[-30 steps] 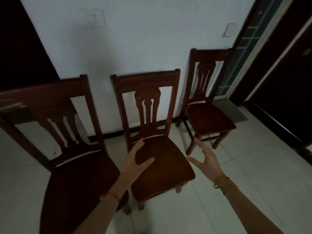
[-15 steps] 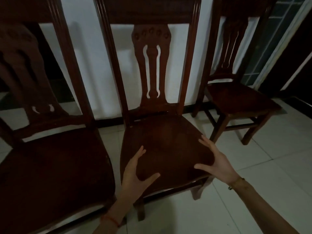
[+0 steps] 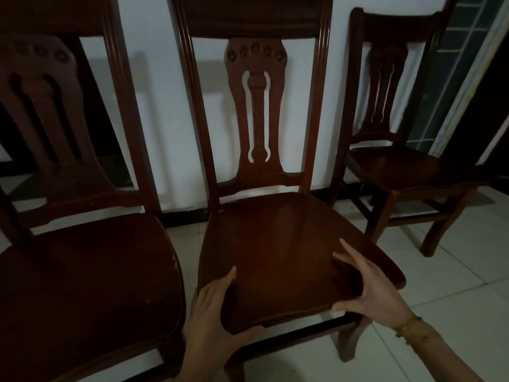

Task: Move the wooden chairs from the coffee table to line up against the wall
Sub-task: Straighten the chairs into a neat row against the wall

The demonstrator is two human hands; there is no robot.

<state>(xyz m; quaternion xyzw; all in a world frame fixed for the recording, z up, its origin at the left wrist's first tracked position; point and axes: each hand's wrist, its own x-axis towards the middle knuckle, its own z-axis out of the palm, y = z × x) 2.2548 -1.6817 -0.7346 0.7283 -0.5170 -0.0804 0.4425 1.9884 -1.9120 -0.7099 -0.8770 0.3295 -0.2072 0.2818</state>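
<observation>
Three dark wooden chairs stand in a row with their backs to the white wall. The middle chair is right in front of me. My left hand cups its seat's front left corner, thumb along the front edge. At the front right of the seat, my right hand has its fingers on top and its thumb at the front edge. The left chair stands close beside the middle one. The right chair is a gap away, further back.
Pale floor tiles stretch to the right and in front. A dark baseboard runs along the wall's foot. A glazed door frame stands behind the right chair. The room is dim.
My view has dropped and come closer to the middle chair. Both hands went from hovering apart above the seat to closing on its front corners.
</observation>
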